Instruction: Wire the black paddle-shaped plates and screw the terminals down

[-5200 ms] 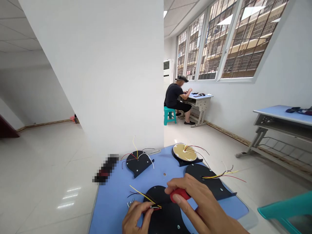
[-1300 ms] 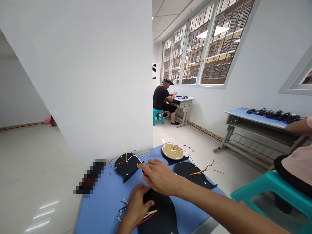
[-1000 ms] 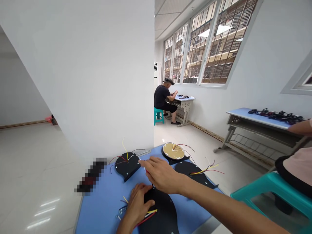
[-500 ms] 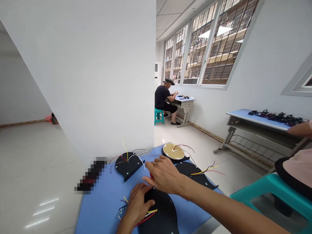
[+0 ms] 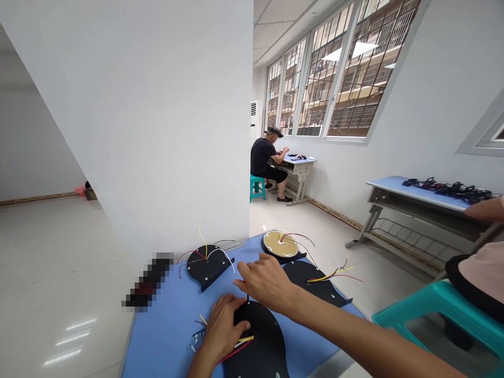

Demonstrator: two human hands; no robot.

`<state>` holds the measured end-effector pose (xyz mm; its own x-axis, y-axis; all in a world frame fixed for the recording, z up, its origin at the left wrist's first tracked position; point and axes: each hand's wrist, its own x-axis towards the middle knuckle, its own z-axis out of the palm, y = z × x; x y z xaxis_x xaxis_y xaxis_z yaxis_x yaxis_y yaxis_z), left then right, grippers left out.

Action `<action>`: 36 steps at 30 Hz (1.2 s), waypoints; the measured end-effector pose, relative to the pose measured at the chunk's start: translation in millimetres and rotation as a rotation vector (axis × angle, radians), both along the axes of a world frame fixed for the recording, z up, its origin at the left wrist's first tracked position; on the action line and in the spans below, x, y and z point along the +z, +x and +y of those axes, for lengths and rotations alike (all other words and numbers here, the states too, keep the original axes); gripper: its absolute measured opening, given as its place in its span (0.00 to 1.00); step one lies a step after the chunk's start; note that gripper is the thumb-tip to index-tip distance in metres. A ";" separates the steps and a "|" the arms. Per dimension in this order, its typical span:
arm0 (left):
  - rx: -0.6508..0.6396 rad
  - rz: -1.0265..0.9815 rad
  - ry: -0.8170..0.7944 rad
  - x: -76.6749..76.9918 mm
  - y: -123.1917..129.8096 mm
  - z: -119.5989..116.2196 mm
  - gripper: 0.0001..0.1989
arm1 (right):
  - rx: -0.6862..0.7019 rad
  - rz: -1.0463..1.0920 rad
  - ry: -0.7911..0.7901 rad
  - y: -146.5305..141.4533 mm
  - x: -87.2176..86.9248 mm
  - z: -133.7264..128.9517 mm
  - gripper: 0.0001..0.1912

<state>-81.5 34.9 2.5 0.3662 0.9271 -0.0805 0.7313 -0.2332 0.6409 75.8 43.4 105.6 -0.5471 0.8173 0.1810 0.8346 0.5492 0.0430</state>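
With a thin wire (image 5: 248,298) standing up from the black round plate (image 5: 260,346) on the blue desk (image 5: 169,331), the left hand (image 5: 224,325) lay on the plate's edge, fingers together, and the right hand (image 5: 265,281) hung just above, fingers curled, any grip hidden, this wiring step calling for a pinch on that wire.

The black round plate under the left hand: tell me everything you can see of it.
The black plate is a matte, rounded piece, plastic or painted metal by its look, lying flat on the blue table top, its lower part cut off by the picture's edge. The left hand rests at its left edge. Red, yellow and white wires lie across its face, and a thin dark wire rises at its top. A small round fitting shows near the bottom. The right hand is just above it.
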 end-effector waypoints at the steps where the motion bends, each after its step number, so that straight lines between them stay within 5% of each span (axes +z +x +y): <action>1: -0.001 0.001 0.002 0.0 -0.1 -0.1 0.26 | 0.000 0.006 0.002 0.2 1.0 -0.2 0.11; 5: -0.001 0.004 0.005 -0.2 -0.5 -0.3 0.25 | 0.094 -0.003 -0.020 1.8 5.5 0.0 0.07; 17: 0.020 0.005 0.004 -3.1 -0.5 -1.0 0.26 | -0.056 0.014 -0.035 4.2 3.0 5.3 0.10; 24: 0.034 0.019 0.013 0.4 1.0 -2.8 0.26 | 0.011 0.105 -0.060 3.4 0.6 -1.5 0.09; 32: 0.044 0.027 0.050 -1.0 3.3 -4.4 0.25 | -0.079 0.287 -0.041 1.8 -10.7 -4.9 0.12; 36: 0.076 -0.005 0.114 9.7 -8.9 -3.2 0.25 | -0.067 0.415 -0.012 17.1 -6.8 -16.4 0.13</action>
